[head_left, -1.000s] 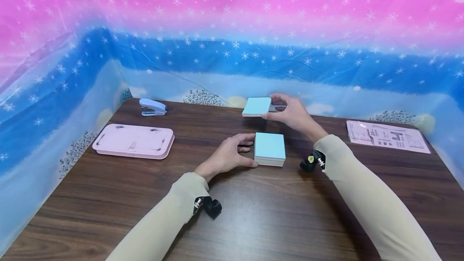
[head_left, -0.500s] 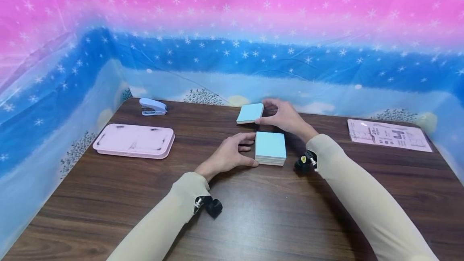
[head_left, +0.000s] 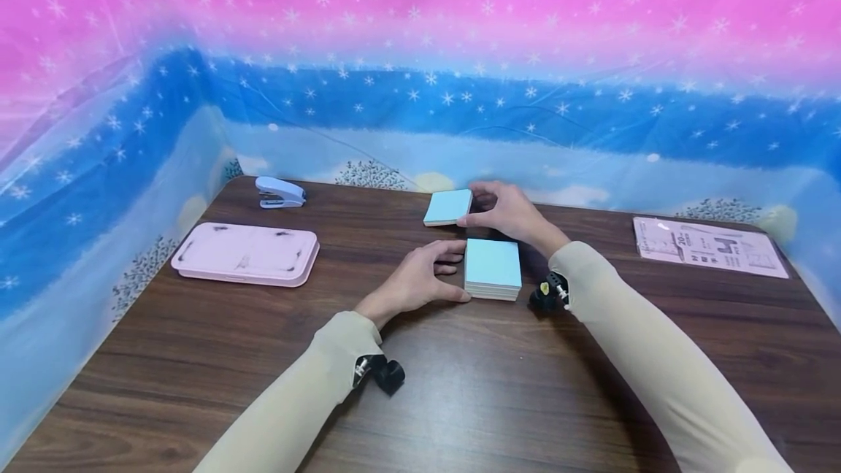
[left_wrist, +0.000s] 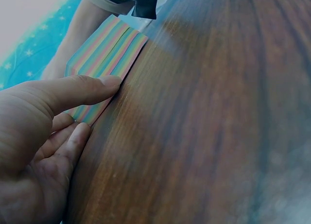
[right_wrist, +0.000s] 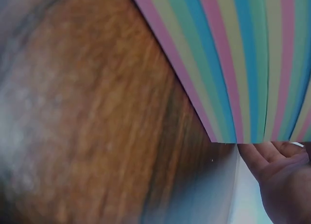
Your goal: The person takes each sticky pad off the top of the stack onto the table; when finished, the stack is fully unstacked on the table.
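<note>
A thick stack of light-blue square notes (head_left: 493, 267) lies on the brown table (head_left: 460, 400); its sides show rainbow stripes (left_wrist: 104, 63). My left hand (head_left: 448, 272) rests against the stack's left side, thumb (left_wrist: 77, 90) straight along the striped edge. My right hand (head_left: 485, 209) grips a thinner pad of the same notes (head_left: 448, 207) by its right edge, just beyond the stack and low over the table. In the right wrist view the pad's striped side (right_wrist: 243, 59) fills the top, with part of that hand (right_wrist: 282, 175) beneath it.
A pink lidded tray (head_left: 245, 254) lies at the left, with a pale blue stapler (head_left: 279, 193) behind it. A packet of staples (head_left: 709, 247) lies at the far right. A snowflake-patterned sheet (head_left: 420, 93) walls in the table's back and sides.
My right hand has carried the thin pad leftward and lower, closer to the table beyond the stack. The left hand and the stack have stayed put.
</note>
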{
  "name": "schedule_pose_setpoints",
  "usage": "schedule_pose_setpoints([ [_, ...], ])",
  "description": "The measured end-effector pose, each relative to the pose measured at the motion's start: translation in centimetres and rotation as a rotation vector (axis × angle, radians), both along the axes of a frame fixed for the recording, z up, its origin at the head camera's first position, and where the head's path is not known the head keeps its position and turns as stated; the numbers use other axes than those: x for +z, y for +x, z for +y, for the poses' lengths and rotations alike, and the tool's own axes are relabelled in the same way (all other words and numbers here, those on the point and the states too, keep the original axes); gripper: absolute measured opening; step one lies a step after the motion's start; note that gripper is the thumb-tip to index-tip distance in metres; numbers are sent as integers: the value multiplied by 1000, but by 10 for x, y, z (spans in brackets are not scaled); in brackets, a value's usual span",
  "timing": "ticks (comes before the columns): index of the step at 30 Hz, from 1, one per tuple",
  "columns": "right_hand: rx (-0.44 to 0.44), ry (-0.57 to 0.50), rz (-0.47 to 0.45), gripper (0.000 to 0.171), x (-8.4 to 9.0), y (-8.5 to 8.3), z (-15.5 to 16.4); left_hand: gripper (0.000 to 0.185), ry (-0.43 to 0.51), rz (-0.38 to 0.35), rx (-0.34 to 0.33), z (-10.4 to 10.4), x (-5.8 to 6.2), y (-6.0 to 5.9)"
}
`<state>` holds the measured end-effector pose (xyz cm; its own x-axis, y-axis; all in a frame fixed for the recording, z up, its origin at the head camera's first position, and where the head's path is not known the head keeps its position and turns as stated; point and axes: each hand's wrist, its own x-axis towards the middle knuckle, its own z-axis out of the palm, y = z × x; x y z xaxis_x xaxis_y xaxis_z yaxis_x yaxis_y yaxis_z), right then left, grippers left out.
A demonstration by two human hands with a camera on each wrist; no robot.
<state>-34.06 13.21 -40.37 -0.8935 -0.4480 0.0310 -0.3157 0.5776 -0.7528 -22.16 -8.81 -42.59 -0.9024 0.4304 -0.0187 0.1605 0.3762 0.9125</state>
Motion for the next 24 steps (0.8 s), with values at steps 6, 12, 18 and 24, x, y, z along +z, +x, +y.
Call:
schedule_pose_setpoints([
  [6,14,20,-6,84,1,-1,-4,85,2,-1,2,1,0,-1],
  [12,55,67,-28,83,2,2,-7,84,-4,-6,-4,1,1,0],
  [18,56,76,-42,83,7,6,-8,85,2,-4,-4,1,1,1],
  [24,37,34,-14,80,13,8,1,87,4,-4,0,0,0,0],
])
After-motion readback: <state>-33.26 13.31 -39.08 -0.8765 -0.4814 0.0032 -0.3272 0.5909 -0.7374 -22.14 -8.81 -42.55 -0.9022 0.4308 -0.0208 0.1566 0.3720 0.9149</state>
